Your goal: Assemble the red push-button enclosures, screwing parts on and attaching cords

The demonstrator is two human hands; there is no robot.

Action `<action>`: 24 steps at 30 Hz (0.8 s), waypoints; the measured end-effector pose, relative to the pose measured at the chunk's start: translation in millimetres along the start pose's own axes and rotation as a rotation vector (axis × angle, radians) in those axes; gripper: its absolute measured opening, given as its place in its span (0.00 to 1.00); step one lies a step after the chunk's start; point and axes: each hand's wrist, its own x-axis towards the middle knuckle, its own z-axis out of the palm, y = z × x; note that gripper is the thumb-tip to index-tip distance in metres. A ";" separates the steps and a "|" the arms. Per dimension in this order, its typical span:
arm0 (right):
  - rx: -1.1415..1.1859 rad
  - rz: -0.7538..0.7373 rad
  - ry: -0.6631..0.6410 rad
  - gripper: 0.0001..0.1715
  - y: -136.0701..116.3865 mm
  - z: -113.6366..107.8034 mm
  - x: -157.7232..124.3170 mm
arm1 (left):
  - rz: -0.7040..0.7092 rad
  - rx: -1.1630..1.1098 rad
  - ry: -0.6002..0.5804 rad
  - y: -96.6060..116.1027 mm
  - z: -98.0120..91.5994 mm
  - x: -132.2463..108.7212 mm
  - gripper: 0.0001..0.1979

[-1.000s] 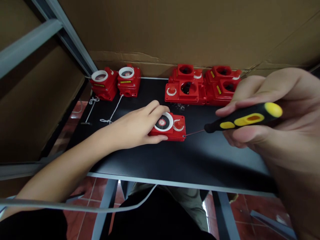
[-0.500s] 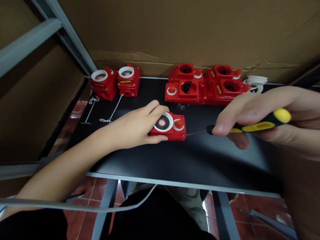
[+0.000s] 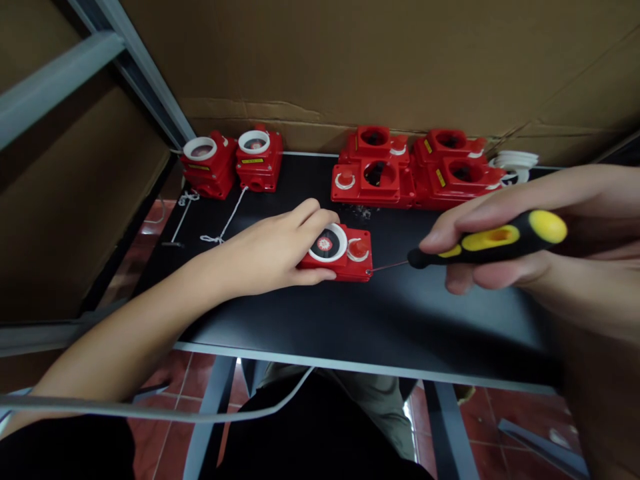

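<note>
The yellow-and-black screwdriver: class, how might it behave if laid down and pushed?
The screwdriver may roll somewhat, since its handle looks rounded. Its thin, straight shaft will probably stay stiff, and the much thicker handle likely makes that end heavier.

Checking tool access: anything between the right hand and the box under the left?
Nothing visible blocks it. Only the screwdriver held in the right hand spans the gap, its tip at the box's near right corner. The left hand covers the opposite end.

Wears blk top [image 3: 320,433] w/ grey-grn pants [image 3: 383,410].
</note>
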 end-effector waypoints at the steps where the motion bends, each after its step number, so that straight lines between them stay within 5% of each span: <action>1: -0.030 0.010 0.020 0.19 -1.9 1.1 -0.6 | -0.003 0.003 -0.001 0.3 -0.1 0.0 0.34; 24: -0.189 0.041 0.135 0.22 -18.1 13.8 -8.5 | -0.043 0.019 -0.020 2.5 -0.4 0.6 0.37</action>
